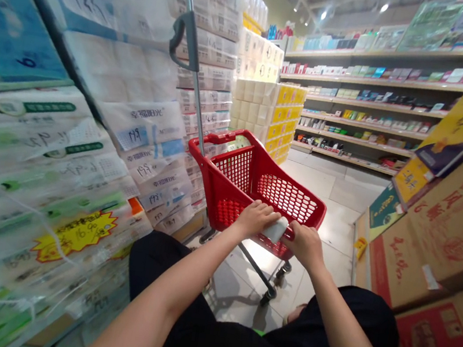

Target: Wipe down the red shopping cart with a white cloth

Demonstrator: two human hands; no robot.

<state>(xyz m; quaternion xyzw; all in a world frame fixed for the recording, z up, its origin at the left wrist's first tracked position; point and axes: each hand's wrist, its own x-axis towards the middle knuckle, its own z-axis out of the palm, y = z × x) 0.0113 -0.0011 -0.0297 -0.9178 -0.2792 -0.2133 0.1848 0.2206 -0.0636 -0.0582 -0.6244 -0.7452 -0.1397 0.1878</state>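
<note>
A small red plastic shopping cart [210, 196] stands before me on dark wheels. My left hand [257, 217] is wrapped over the near rim, on the left of a pale grey grip piece [277, 229]. On the other side of that piece, my right hand [305, 244] is closed round the same rim. The part of the basket floor that shows holds nothing I can make out. A metal pole [197, 95] with a grey hook-shaped handle [186, 42] rises from the cart's left corner.
Wrapped tissue packs [134, 123] are stacked high close on the left, with a yellow price tag [76, 236]. Cardboard cartons [462, 216] line the right side. A tiled floor aisle [344, 185] leads to stocked shelves [374, 76] at the back. Yellow and white packs [284, 117] stand beyond the cart.
</note>
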